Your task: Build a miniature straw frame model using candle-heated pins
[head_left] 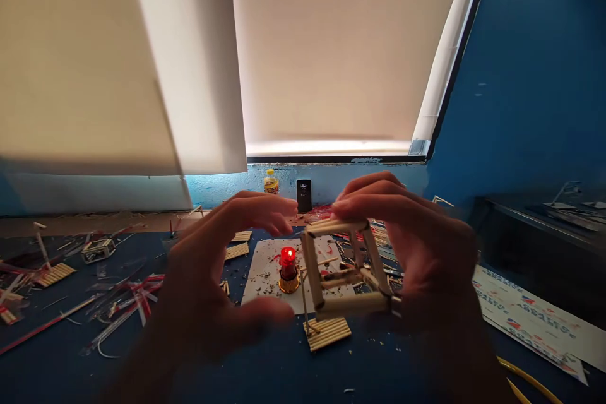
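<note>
My right hand (428,252) grips an open box-shaped frame of pale sticks (353,304) with dark marks at its joints, held in the air above the table. My left hand (203,271) is to its left, thumb and fingers spread apart with nothing between them. Behind the hands, a lit red candle (288,260) stands in a gold-coloured holder (288,283) on a white sheet (260,262) strewn with dark bits. Below the frame lies a small slatted stick panel (334,331) with a thin upright stick at its left side.
Plastic wrappers and red strips (139,297) litter the left side, near another slatted panel (57,273) and a small stick frame (98,250). By the wall stand a yellow-capped bottle (271,182) and a dark phone (304,194). Printed sheets (525,309) and yellow handles (530,379) lie right.
</note>
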### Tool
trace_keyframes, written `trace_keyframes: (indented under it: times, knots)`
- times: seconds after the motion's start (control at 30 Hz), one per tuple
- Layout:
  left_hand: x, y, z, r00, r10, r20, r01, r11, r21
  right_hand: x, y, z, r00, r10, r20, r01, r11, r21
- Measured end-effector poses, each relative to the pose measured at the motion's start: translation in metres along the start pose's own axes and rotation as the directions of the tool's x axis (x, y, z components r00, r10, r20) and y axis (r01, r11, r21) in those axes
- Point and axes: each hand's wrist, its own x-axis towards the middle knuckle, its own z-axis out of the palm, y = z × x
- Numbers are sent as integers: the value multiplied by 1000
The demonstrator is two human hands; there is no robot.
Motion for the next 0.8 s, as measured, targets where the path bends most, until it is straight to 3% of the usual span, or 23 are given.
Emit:
trace_keyframes:
  times: [0.17, 0.43, 0.6, 0.8]
  knots:
    - [1, 0, 7, 987, -74, 144, 92, 988, -123, -3, 1, -1, 1000, -11, 22, 10, 998, 61]
    - [4, -10, 12, 996, -15, 93, 27, 992, -122, -3, 13, 1, 998, -33, 45, 29, 996, 82]
    - [4, -7, 8, 994, -55, 97, 66, 992, -108, -4, 16, 2, 998, -13, 61, 8, 996, 84]
    - [0, -12, 11, 997, -78, 17, 79, 995, -62, -4, 16, 3, 997, -12, 76, 4, 994, 105]
